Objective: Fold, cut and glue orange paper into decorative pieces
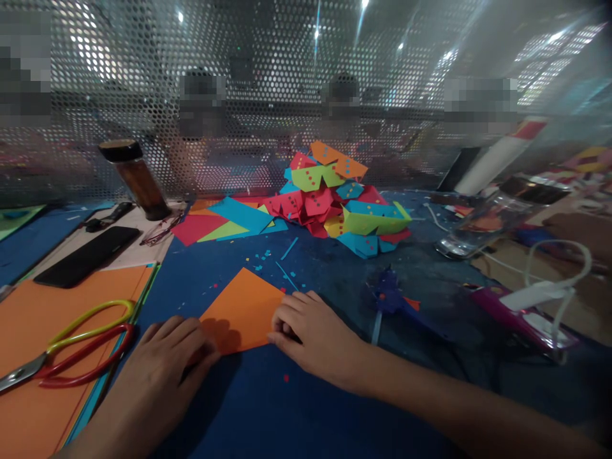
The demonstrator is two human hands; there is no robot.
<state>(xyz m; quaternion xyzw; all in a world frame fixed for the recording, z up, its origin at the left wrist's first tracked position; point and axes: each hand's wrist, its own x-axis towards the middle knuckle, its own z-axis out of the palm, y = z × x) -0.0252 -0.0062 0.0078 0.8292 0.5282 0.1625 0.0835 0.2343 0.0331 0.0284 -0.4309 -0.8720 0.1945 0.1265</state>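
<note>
A person's left hand [179, 350] and right hand [308, 331], fingers curled nearly closed, pinch opposite sides of orange paper [245, 312] lying at the left's two o'clock and the right's ten, far corner toward twelve.

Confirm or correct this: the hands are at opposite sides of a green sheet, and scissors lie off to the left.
The colour is wrong: the head view shows an orange sheet, not a green one. The left hand and right hand are at opposite sides of it, and the scissors do lie off to the left.
</note>
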